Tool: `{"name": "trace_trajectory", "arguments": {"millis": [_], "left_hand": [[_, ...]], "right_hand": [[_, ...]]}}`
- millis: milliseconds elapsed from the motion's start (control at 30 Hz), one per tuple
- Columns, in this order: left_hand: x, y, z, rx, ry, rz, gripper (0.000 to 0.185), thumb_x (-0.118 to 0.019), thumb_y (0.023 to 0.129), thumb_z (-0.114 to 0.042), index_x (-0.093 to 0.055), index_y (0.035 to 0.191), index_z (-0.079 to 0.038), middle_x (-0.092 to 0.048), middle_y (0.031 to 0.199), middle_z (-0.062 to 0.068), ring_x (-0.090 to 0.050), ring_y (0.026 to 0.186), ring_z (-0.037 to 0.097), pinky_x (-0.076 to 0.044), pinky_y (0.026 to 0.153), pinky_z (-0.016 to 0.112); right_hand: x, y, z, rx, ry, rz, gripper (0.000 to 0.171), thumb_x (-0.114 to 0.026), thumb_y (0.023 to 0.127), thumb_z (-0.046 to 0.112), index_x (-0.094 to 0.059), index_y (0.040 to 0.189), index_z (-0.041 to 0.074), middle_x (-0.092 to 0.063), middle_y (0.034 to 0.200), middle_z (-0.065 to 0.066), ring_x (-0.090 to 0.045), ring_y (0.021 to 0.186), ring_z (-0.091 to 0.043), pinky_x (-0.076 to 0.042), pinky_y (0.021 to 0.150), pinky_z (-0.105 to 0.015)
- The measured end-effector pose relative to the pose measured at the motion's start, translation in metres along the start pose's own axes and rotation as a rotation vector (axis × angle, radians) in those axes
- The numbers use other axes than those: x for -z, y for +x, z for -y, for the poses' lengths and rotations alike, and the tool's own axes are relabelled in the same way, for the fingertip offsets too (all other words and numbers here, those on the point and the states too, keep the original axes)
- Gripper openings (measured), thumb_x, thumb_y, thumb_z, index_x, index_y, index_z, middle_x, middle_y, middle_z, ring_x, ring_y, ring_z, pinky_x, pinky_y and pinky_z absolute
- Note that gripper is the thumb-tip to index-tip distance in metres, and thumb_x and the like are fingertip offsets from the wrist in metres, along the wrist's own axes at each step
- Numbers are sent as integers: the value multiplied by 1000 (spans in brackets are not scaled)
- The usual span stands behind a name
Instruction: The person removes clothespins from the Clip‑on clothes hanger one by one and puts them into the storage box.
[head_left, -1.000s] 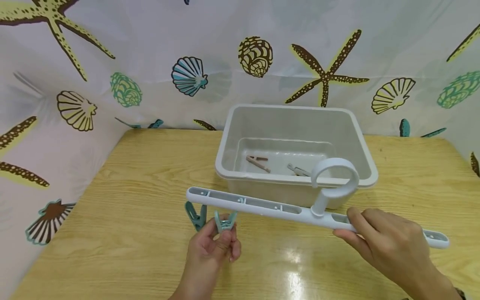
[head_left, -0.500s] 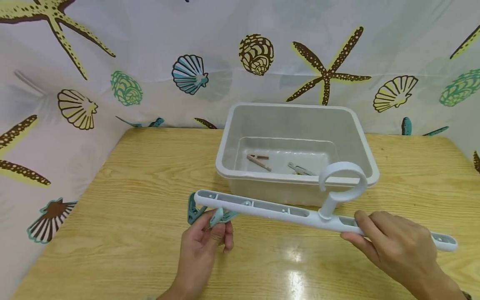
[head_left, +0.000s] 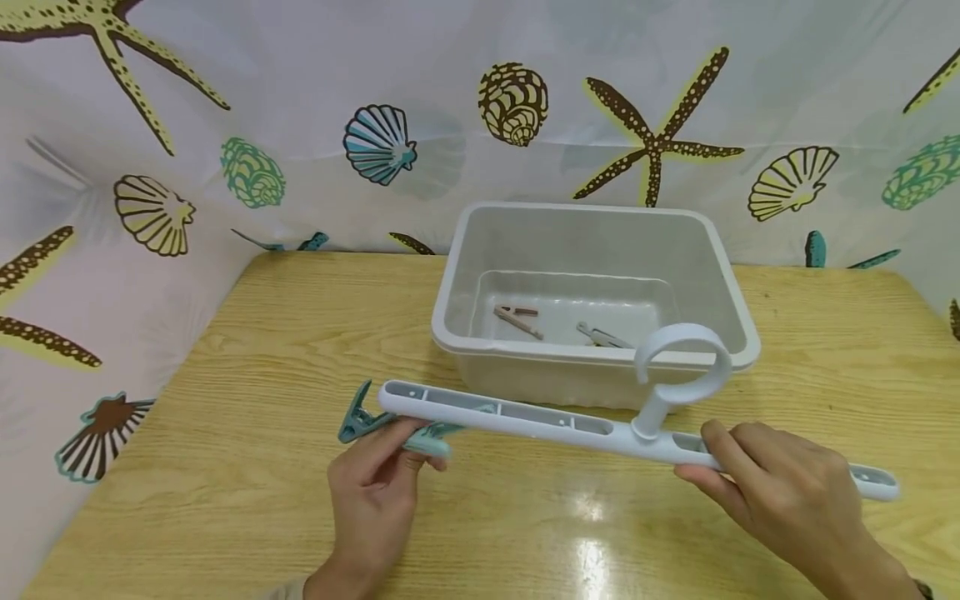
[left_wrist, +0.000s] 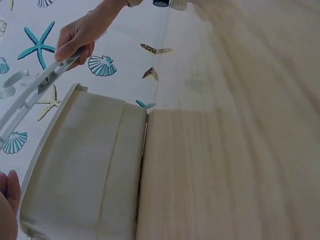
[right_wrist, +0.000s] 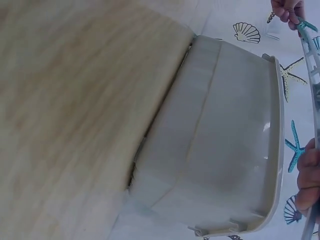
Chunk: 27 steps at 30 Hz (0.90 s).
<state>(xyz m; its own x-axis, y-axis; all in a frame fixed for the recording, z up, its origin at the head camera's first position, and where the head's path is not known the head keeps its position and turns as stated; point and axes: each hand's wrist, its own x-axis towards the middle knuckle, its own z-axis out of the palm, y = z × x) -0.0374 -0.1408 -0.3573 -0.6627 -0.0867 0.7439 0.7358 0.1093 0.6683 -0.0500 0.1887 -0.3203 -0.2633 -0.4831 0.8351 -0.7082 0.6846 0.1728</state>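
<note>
Where seashell curtain (head_left: 300, 125) backs it, glossy wooden table (head_left: 285, 350).

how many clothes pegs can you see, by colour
Teal pegs: 2, one past the left hand, one under the rack
Brown peg: 1, in the bin
Grey peg: 1, in the bin
Total: 4

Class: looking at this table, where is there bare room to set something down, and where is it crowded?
Bare wood lies left of the bin, toward the curtain, and right of it. The near middle is crowded: left hand pinching teal clips, right hand holding the hanger.
</note>
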Motion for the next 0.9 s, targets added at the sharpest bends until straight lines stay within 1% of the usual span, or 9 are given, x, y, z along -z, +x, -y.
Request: {"name": "trace_trajectory", "arguments": {"millis": [133,200,333,433,567,667,767,867,900], "left_hand": [[1,1,3,-84,49,5,16,-62,89,7,-66,102,15,-69,96,11,-65,79,8,-53,63,20],[1,2,3,-74,11,39,22,-62,91,1,-64,105,17,-69,97,12,-65,76,8,-54,61,21],[2,3,-1,-7,-5,87,22,-63,89,4,-65,109,14,-69,102,11,-65,77,9,-54,64,22],[4,3,-4,31,47,126,23,-64,89,1,-67,110,9,-69,102,10,-65,77,8,-54,67,21],[8,3,-7,16,197,168,26,-68,87,-5,-70,111,2,-71,102,10,-67,86,9,-53,73,19],[12,2,-9,34,261,198,31,-71,82,3,-70,113,-1,-72,101,10,-68,88,10,-52,73,18],[15,1,-13,81,288,246,41,-72,76,14,-70,114,-2,-72,98,7,-67,78,9,-51,69,18],[17,-1,-15,51,339,314,44,-74,74,14,-69,114,-3,-72,98,5,-68,76,11,-51,72,17],[18,-1,-15,27,354,338,40,-74,77,10,-69,114,-3,-72,98,4,-69,78,13,-51,74,17]], "right_hand": [[-1,-3,-1,-9,4,1,54,-43,101,46,-59,75,1,-42,57,1,-31,38,-8,-23,32,-18],[-1,-3,-2,-10,-6,0,54,-43,101,46,-59,75,2,-42,57,1,-31,38,-8,-22,32,-19],[1,-2,-6,-13,-25,8,55,-42,101,47,-59,75,1,-42,57,1,-32,37,-9,-23,31,-20],[2,-1,-8,-10,-32,5,56,-42,101,47,-59,75,1,-43,57,0,-33,36,-10,-24,31,-20],[3,0,-11,-9,-20,-5,56,-43,101,47,-60,74,2,-44,56,1,-32,37,-9,-24,31,-20],[5,1,-13,-10,-13,4,56,-43,101,47,-60,74,2,-45,56,1,-33,37,-9,-24,32,-19],[6,0,-14,-9,-15,11,56,-43,101,48,-60,75,2,-44,56,2,-31,38,-7,-23,32,-19],[7,1,-14,-9,-20,9,56,-43,101,48,-60,75,2,-42,56,3,-30,38,-7,-22,32,-18],[7,1,-14,-8,-23,7,56,-43,101,48,-60,75,2,-41,56,3,-30,39,-6,-21,32,-19]]}}
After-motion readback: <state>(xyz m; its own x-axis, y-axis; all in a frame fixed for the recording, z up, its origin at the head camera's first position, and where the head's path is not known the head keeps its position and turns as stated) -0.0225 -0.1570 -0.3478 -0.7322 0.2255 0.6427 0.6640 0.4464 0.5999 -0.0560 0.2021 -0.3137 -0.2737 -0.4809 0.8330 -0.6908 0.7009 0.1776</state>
